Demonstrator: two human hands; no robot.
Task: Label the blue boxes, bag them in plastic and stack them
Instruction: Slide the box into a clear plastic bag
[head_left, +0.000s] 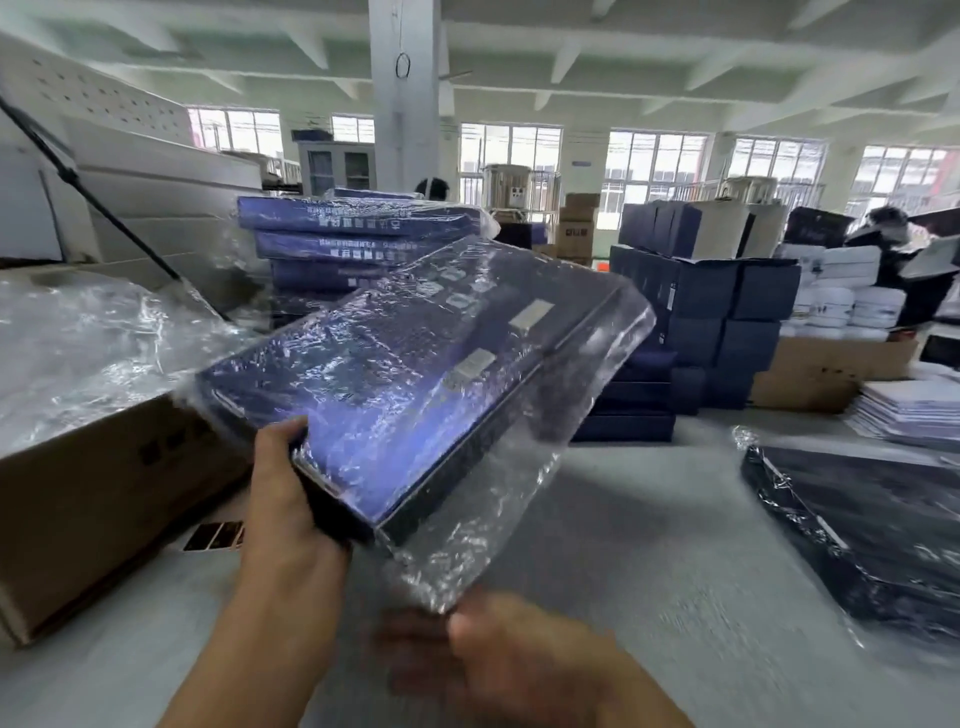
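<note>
A flat blue box (395, 374) inside a clear plastic bag (519, 467) is held tilted above the grey table, its far end raised toward the stack. Two small white labels show on its side through the plastic. My left hand (283, 499) grips the box's near left corner. My right hand (498, 654), blurred, is at the loose open end of the bag below the box. A stack of bagged blue boxes (358, 244) stands just behind. Another bagged dark box (872, 525) lies on the table at right.
A cardboard carton (93, 499) topped with loose plastic bags (78, 338) sits at left. Dark blue cartons (717, 312) are piled behind the table, with white goods and a brown carton (826, 374) further right. A person's head shows behind the stack.
</note>
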